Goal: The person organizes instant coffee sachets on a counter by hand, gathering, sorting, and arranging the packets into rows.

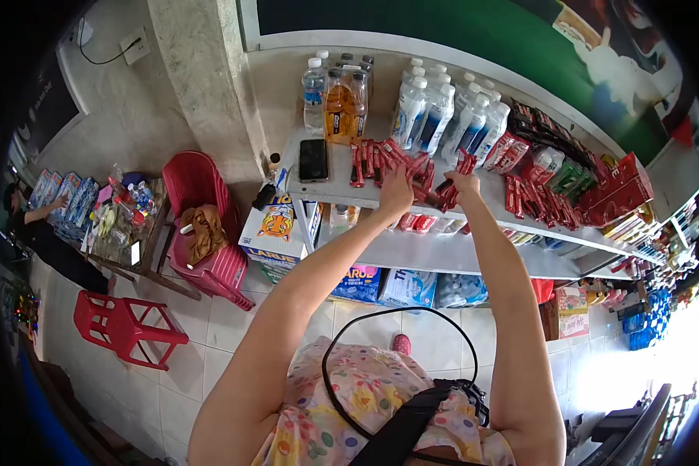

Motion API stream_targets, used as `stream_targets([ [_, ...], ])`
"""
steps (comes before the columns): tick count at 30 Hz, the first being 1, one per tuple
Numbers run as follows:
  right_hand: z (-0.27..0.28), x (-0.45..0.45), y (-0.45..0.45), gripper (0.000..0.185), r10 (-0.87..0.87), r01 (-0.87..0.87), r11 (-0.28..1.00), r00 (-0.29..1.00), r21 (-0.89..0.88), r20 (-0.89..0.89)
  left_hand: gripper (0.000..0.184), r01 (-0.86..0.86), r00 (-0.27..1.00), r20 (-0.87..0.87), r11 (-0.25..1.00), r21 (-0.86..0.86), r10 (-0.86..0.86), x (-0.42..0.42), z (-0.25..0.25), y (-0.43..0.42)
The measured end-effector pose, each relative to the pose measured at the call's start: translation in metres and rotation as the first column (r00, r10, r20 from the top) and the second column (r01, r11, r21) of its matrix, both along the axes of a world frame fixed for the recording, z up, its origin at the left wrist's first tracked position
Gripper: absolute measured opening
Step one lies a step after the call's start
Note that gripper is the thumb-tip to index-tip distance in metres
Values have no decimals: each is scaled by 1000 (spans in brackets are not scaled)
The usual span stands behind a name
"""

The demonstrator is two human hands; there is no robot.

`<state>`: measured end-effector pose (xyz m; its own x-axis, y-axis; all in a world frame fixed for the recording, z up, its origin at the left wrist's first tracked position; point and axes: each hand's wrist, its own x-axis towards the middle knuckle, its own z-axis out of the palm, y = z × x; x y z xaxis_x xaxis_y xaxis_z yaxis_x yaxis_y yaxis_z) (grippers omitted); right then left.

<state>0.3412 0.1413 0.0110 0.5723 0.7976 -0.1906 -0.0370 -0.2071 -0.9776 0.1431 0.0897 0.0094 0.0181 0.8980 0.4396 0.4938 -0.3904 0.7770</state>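
Note:
Several slim red packets lie in a row on the white shelf, right of a black phone. My left hand rests on red packets in the middle of the row, its fingers partly spread over them. Just to its right, my right hand is closed around a small bunch of red packets near the shelf's front edge. Behind my hands stand white bottles with blue labels. More red packets lie further right on the same shelf.
Orange drink bottles stand at the shelf's back left. A red box is at the right. Below are a tiger-print carton and a lower shelf. Red chairs stand left. Another person is at the far left.

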Motion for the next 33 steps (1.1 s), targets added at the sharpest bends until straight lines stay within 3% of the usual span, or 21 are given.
stream_targets([
  [2, -37, 16, 15, 18, -31, 31, 1000, 999, -1, 28, 42, -5, 965, -254, 972, 235, 66, 23, -21, -5],
  [3, -32, 6, 4, 23, -5, 11, 998, 996, -69, 92, 46, -83, 957, -247, 962, 261, 150, 34, -25, -9],
  [5, -3, -17, -29, 29, 56, -33, 998, 882, -59, 467, 46, -148, 948, -242, 959, 241, 207, 48, -23, -11],
  [6, 1, -15, -27, 29, 70, -47, 997, 883, -60, 465, 46, -161, 944, -245, 957, 241, 221, 52, -21, -7],
  [8, -2, -12, -31, 34, 286, -316, 949, 887, 25, 364, 43, -313, 921, -140, 904, 291, 364, 54, -19, -5],
  [9, -3, -9, -33, 34, 303, -330, 944, 884, 16, 355, 43, -325, 914, -150, 903, 283, 376, 52, -18, -4],
  [11, 3, 1, -39, 38, 700, -708, 704, 680, -53, 219, 42, -264, 960, -91, 964, 34, 266, 48, -8, -5],
  [12, 4, 5, -41, 53, 732, -722, 661, 556, -208, 394, 40, -358, 918, -147, 929, 94, 369, 49, -13, -1],
  [13, 8, 4, -45, 53, 734, -725, 657, 554, -206, 392, 48, -409, 882, -155, 887, 214, 445, 49, -16, 2],
  [15, 15, -6, -54, 57, 600, -691, 697, 416, -192, 683, 34, -399, 895, -178, 912, 93, 410, 49, -17, 9],
  [17, 10, -14, -48, 63, 609, -607, 732, 380, -310, 696, 32, -412, 894, -167, 909, 56, 416, 53, -11, 6],
  [20, 20, -21, -49, 59, 568, -512, 785, 367, -349, 737, 29, -450, 876, -185, 893, 16, 445, 58, -4, 11],
  [23, 8, -11, -37, 43, 631, -547, 753, 443, -366, 637, 33, -453, 885, -149, 889, -61, 440, 56, -5, 9],
  [25, -20, 7, -17, 29, 668, -652, 743, 709, -148, 226, 36, -469, 869, -159, 883, 32, 468, 54, -1, -1],
  [26, 20, 11, -46, 18, 649, -645, 761, 755, -69, 99, 36, -461, 879, -83, 881, 104, 469, 47, -16, 6],
  [27, 29, 19, -52, 18, 661, -657, 750, 743, -73, 101, 36, -475, 872, -81, 874, 100, 483, 46, -17, 4],
  [29, 37, 47, -49, 14, 602, -607, 793, 765, 56, -232, 35, -623, 782, 77, 773, 122, 618, 46, -19, 1],
  [30, 36, 57, -41, 14, 570, -581, 813, 779, 40, -260, 34, -636, 772, 161, 755, 160, 615, 46, -20, 1],
  [33, 32, 72, -20, 14, 542, -577, 816, 777, -20, -321, 34, -541, 840, 116, 831, 127, 530, 61, 3, -8],
])
